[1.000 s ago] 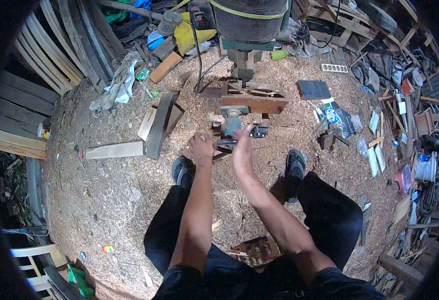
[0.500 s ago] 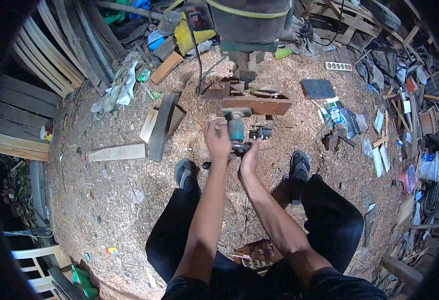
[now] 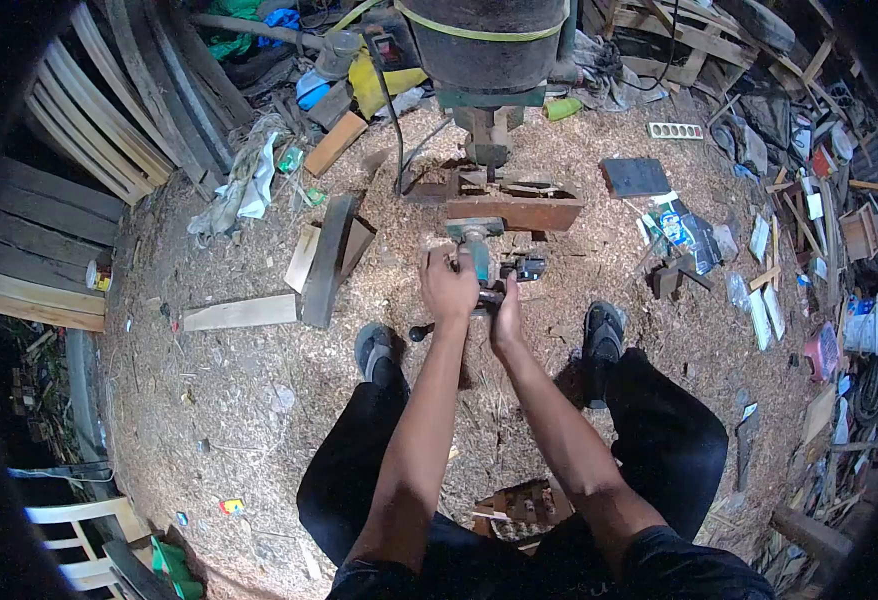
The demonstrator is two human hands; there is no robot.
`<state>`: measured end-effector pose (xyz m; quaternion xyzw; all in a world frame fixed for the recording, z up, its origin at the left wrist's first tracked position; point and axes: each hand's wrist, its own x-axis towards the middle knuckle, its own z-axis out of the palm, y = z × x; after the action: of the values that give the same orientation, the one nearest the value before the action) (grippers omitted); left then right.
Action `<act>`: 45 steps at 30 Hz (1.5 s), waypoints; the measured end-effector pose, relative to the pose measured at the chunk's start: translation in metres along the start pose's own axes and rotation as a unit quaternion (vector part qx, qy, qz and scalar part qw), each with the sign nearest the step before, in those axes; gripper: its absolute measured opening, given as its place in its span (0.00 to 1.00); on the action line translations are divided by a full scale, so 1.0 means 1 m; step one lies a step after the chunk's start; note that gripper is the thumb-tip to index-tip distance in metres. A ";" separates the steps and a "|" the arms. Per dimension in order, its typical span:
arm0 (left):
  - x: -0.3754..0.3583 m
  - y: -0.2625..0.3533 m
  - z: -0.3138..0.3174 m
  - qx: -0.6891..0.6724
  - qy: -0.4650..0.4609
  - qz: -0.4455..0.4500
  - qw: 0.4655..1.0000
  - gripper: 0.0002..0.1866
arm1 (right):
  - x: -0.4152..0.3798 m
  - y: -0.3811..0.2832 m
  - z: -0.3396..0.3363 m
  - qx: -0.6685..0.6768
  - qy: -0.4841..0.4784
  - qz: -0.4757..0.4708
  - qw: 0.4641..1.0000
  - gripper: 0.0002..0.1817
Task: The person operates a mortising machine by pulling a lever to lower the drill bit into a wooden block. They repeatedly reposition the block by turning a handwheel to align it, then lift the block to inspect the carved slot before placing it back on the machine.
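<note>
In front of me stands an upright machine with a large dark motor housing (image 3: 489,60) and a chuck (image 3: 487,150) pointing down. A reddish-brown wooden workpiece (image 3: 514,213) lies under the chuck, against the jaw of a teal vise (image 3: 476,250). A dark handwheel (image 3: 487,298) sits at the vise's near end. My left hand (image 3: 449,288) is curled round the wheel's left side, close to the teal body. My right hand (image 3: 506,315) grips the wheel from the right, its fingers partly hidden. A black knobbed lever (image 3: 420,333) sticks out below my left hand.
Wood shavings cover the ground. Offcut boards (image 3: 329,260) lie to the left, and a dark flat block (image 3: 635,178) lies to the right. A white power strip (image 3: 675,131) is farther back. Curved planks (image 3: 94,120) lean at the far left. Scrap piles line the right side.
Both hands have shifted slightly on the handwheel, the left a little lower and to the right. The view has moved slightly; the workpiece stays under the chuck.
</note>
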<state>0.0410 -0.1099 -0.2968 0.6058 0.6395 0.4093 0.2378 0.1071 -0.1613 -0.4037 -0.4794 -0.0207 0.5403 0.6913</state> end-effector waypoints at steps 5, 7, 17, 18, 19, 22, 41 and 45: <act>-0.001 -0.027 0.007 -0.180 0.018 -0.029 0.983 0.10 | -0.014 -0.011 0.021 -0.156 0.067 -0.095 0.981 0.18; 0.003 -0.050 0.013 -0.275 0.044 -0.105 0.955 0.13 | -0.037 -0.038 0.042 -0.368 0.109 -0.175 0.907 0.14; 0.005 -0.088 0.019 -0.341 0.028 -0.227 0.912 0.18 | -0.036 -0.042 0.051 -0.415 0.082 -0.292 0.858 0.11; 0.006 -0.090 0.014 -0.220 0.032 -0.091 0.971 0.18 | -0.034 -0.040 0.051 -0.391 0.090 -0.276 0.873 0.12; 0.004 -0.070 0.002 -0.164 0.002 -0.081 0.983 0.18 | -0.038 -0.041 0.050 -0.369 0.094 -0.258 0.888 0.13; 0.008 -0.039 -0.001 -0.101 -0.025 0.013 0.995 0.19 | -0.029 -0.032 0.031 -0.199 0.105 -0.095 0.970 0.27; -0.004 -0.063 0.011 -0.403 0.070 -0.174 0.896 0.20 | -0.048 -0.061 0.053 -0.495 0.053 -0.228 0.837 0.30; -0.003 -0.075 0.010 -0.294 0.041 -0.127 0.946 0.21 | -0.040 -0.036 0.037 -0.282 0.114 -0.226 0.925 0.35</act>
<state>0.0057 -0.1052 -0.3636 0.4056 0.5712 0.5705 0.4287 0.0967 -0.1670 -0.3398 -0.6953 -0.2015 0.2833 0.6291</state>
